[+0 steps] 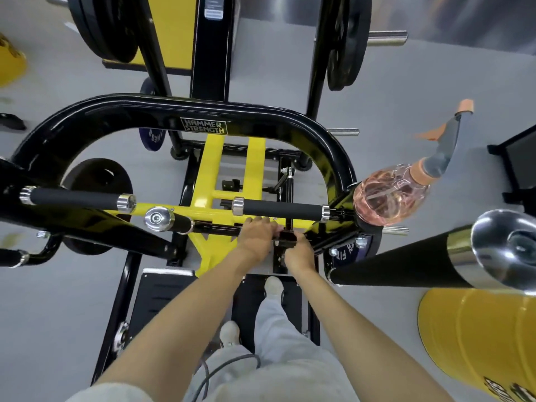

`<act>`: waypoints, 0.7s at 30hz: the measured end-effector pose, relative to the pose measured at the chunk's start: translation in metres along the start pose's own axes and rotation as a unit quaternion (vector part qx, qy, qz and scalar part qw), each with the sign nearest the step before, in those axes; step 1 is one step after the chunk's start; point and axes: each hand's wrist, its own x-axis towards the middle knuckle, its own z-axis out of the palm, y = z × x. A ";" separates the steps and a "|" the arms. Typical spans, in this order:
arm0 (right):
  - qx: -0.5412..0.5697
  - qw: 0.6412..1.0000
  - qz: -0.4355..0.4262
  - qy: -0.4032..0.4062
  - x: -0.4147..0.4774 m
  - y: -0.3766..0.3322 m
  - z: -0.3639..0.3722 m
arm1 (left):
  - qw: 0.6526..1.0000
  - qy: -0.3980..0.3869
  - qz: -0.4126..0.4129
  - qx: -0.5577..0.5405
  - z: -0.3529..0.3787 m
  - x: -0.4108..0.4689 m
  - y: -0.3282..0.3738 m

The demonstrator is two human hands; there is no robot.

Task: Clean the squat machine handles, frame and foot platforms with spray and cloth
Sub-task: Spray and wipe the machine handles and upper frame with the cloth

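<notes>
I look down on the squat machine (215,169). My left hand (256,237) and right hand (300,252) meet at one small black bracket (285,237) in its middle. The right curls round the bracket; the left's grip I cannot tell. Two padded handles (75,198) (278,210) cross just beyond. One pink spray bottle (388,195) rests at right on the curved black frame (116,111), labelled HAMMER STRENGTH.

"HAMMER STRENGTH" stands on a plate on the curved black frame bar (204,126). A purple weight plate (346,252) shows the letters "FIT". The label (213,13) on the upright is too blurred to read.
</notes>
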 end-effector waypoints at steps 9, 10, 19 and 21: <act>-0.082 0.996 -0.029 -0.002 -0.010 -0.014 0.012 | 0.941 -0.075 -0.168 0.283 -0.023 -0.044 -0.061; -0.060 0.998 -0.020 0.004 -0.010 -0.013 0.012 | 0.911 -0.111 -0.164 0.361 -0.025 -0.047 -0.055; 0.077 0.995 0.059 0.031 -0.004 0.002 -0.008 | 0.960 -0.061 -0.143 0.232 -0.020 -0.035 -0.052; 0.082 0.994 0.075 0.020 -0.001 0.006 -0.009 | 0.990 0.007 -0.093 0.104 -0.012 -0.027 -0.044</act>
